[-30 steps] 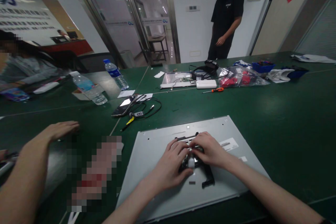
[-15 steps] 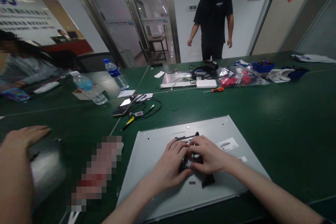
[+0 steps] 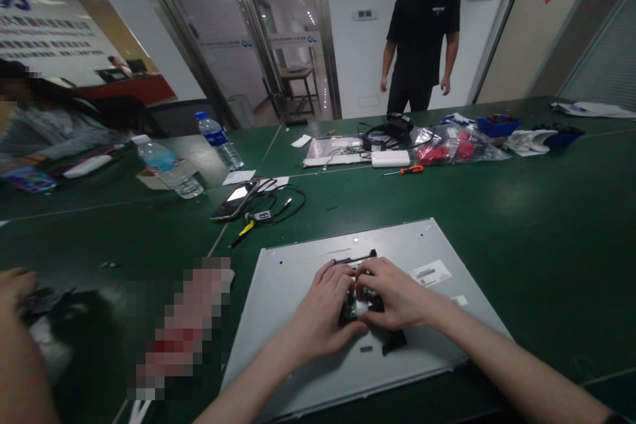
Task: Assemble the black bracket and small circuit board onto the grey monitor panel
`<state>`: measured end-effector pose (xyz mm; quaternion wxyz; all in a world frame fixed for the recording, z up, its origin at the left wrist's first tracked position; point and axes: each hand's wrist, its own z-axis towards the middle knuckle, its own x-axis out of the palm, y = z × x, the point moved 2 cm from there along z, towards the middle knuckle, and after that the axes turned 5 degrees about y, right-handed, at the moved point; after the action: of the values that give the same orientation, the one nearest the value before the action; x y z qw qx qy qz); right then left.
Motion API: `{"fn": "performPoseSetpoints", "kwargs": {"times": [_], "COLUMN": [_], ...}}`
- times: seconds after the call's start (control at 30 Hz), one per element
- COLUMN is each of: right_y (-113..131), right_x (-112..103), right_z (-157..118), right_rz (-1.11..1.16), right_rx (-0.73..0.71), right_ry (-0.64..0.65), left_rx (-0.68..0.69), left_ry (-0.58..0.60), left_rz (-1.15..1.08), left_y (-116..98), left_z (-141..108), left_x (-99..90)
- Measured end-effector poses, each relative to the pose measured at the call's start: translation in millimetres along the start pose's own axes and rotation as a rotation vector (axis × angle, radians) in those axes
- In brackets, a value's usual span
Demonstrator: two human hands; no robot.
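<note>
Your left hand (image 3: 325, 308) and right hand (image 3: 395, 293) curl around what looks like a circuit board (image 3: 349, 307) between them, probably steadying it; whether either grips, I cannot tell. Beneath them, the metal panel (image 3: 303, 361) lies flat, likely for support.

the circuit board (image 3: 350, 307) is largely concealed beneath the fingers of the left hand (image 3: 322, 311) and right hand (image 3: 395, 293); the exact contact points cannot be determined. the upper part of the black bracket (image 3: 395, 343) is covered by the right fingers. the white label (image 3: 433, 272), right of the right fingers, carries print too small to read. left of the left fingers, a pixelated object (image 3: 186, 318) cannot be identified. farther left, a co-worker's forearm (image 3: 22, 364) is cut off.
</note>
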<state>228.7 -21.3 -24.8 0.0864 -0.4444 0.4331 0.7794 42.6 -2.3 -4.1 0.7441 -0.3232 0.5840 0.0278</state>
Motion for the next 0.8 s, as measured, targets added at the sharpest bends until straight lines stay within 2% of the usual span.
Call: {"fn": "performPoseSetpoints", "kwargs": {"times": [0.27,0.8], "right_y": [0.3,-5.3], "right_x": [-0.7,3.2], "right_z": [-1.3,-0.3], "right_rz": [0.008,-0.006], "right_rx": [0.006,0.013], "right_ry": [0.007,0.038], "left_rx": [0.030,0.045], "left_ry": [-0.041,0.015], "left_rz": [0.034,0.038], "left_y": [-2.1,-4.0], "left_z": [-2.5,-2.1], "left_x": [-2.2,-2.7]}}
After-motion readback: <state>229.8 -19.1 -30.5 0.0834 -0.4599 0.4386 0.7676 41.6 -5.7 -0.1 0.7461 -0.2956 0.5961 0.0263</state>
